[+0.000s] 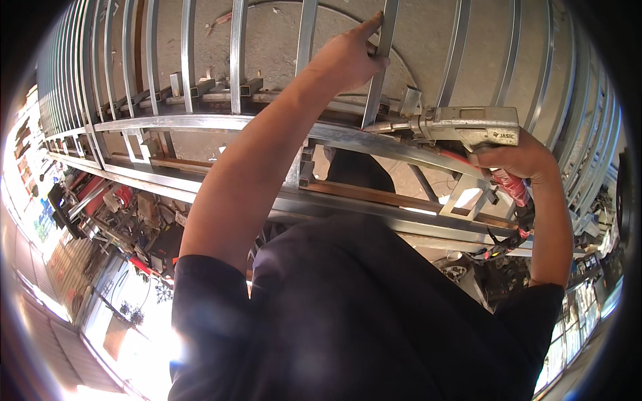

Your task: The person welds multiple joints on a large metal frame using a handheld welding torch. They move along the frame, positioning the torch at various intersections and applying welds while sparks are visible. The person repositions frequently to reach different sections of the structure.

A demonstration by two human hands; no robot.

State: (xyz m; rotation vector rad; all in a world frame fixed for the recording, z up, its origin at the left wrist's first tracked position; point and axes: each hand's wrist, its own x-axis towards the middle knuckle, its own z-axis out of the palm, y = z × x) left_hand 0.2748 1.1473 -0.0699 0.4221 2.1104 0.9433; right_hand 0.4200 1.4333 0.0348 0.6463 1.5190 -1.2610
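One stiff-looking metal bar (376, 87): our left fingers (366, 29) grip it. Our right fingers (498, 159) clasp the likely heavy welding gun (471, 123) by its handle (510, 186).

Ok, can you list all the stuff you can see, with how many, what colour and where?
Gun-shaped tool: 1, silver, right of centre, nozzle pointing left
Red wrapping: 1 patch, red, below the tool's body
Upright bars: many, silver, across the top, too crowded to count
Long curved-looking rail: 1, silver, across the middle
Brown strip: at least 1, brown, below that rail
Floor: 1, grey-brown, behind the bars
Jumbled workshop things: uncountable, mixed colours, lower left and right
Shirt: 1, dark, bottom centre
Forearms: 2, bare, left and right
Left grip: 1, bare, on an upright bar
Right grip: 1, bare, around the tool
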